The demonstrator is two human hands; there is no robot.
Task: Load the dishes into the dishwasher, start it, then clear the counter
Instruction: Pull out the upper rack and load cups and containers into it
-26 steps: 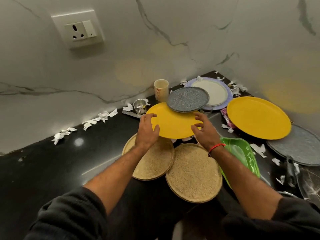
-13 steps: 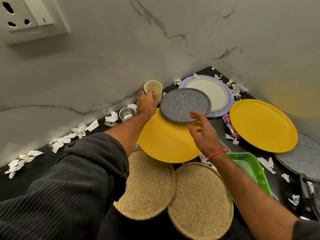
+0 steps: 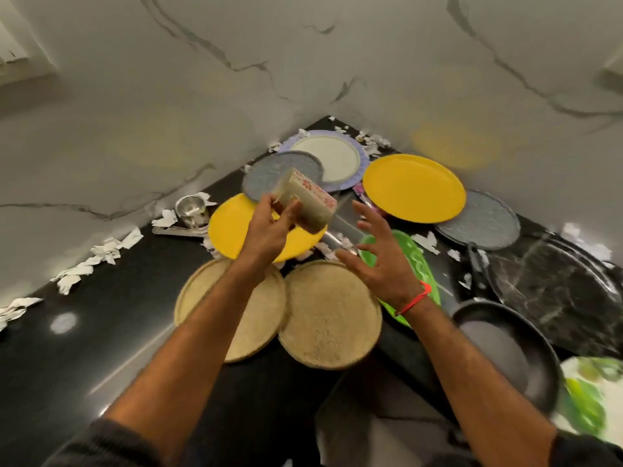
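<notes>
Left hand (image 3: 269, 227) grip grasping tilted, blurred cup (image 3: 306, 200), apparently above yellow plate (image 3: 232, 227), right hand (image 3: 381, 261) released beside it

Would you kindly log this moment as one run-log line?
left hand: holds cup, tilted, above yellow plate | right hand: open, empty | dishes on counter

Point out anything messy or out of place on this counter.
Torn white paper scraps litter the black counter along the wall and between the plates. The grey speckled plate lies overlapping the purple-rimmed plate.
</notes>
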